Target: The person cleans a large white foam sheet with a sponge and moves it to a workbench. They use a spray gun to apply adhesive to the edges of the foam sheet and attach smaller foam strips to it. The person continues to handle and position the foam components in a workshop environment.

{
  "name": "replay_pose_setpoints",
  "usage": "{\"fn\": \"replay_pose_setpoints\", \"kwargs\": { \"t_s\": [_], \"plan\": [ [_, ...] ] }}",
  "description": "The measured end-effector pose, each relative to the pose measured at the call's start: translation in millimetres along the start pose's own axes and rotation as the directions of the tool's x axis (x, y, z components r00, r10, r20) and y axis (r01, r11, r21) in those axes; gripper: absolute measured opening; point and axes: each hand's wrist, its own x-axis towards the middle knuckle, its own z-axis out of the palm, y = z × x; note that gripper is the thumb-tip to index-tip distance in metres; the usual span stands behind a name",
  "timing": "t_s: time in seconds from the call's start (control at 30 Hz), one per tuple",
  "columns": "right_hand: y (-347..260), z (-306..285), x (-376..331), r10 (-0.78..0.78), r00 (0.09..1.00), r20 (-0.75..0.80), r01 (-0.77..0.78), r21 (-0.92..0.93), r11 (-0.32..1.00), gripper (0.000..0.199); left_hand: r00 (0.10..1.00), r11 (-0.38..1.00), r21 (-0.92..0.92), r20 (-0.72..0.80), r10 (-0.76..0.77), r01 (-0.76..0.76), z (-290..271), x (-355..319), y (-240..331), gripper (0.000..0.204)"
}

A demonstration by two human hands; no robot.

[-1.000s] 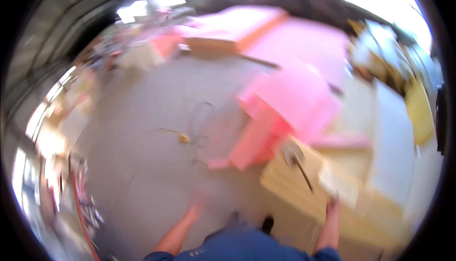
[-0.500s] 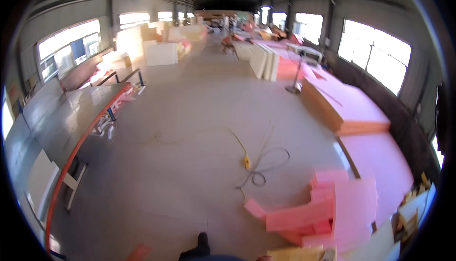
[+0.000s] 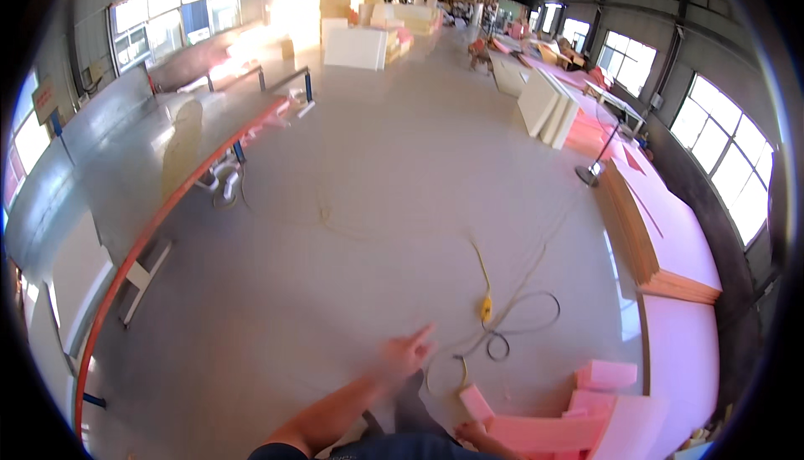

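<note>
My left hand [image 3: 409, 351] is stretched out ahead of my body, above the grey floor. It is a little blurred, at least one finger points forward, and I see nothing held in it. My right hand [image 3: 476, 435] is low at the bottom edge, beside a pile of pink foam pieces [image 3: 544, 431]; its fingers are mostly hidden, and whether it touches the foam I cannot tell. Past my left hand, a yellow cord connector [image 3: 487, 308] lies on the floor with a looped dark cable [image 3: 497, 346].
A long metal-topped table [image 3: 126, 184] with an orange-red edge runs along the left. Stacked pink foam sheets [image 3: 670, 234] line the right side, near a stand with a round base [image 3: 588, 175]. White panels [image 3: 540, 108] lean farther back. Another person [image 3: 480, 54] is far off.
The view has swung left and down, so the room's contents sit farther right. My left hand has come up from the lower edge and reaches forward. Less of the pink pile shows.
</note>
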Motion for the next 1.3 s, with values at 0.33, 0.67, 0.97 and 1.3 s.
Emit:
{"fn": "replay_pose_setpoints", "kwargs": {
  "t_s": [0.33, 0.67, 0.97, 1.3],
  "plan": [
    [-41.0, -207.1, 220.3, 0.337, 0.937, 0.086, -0.336, 0.48, 0.811, 0.034, 0.317, 0.566, 0.392, 0.539, -0.78, 0.725, 2.5, 42.0, -337.6, 0.035],
    [-177.9, -457.0, 382.6, 0.194, 0.92, -0.339, 0.014, 0.526, 0.85, 0.028, 0.223, 0.431, 0.662, 0.379, -0.898, 0.613, -38.7, 167.9, -436.5, 0.028],
    [-232.1, -575.5, 461.4, -0.036, 0.975, -0.219, 0.043, 0.027, 0.999, 0.033, 0.311, 0.569, 0.656, 0.478, -0.822, 0.496, 41.7, 386.0, -571.0, 0.027],
    [-219.3, -726.2, 592.8, 0.414, 0.908, -0.062, -0.333, 0.492, 0.805, 0.035, 0.758, 0.848, 0.201, 0.382, -0.529, 0.491, 225.8, 859.9, -583.0, 0.04]
  ]
}}
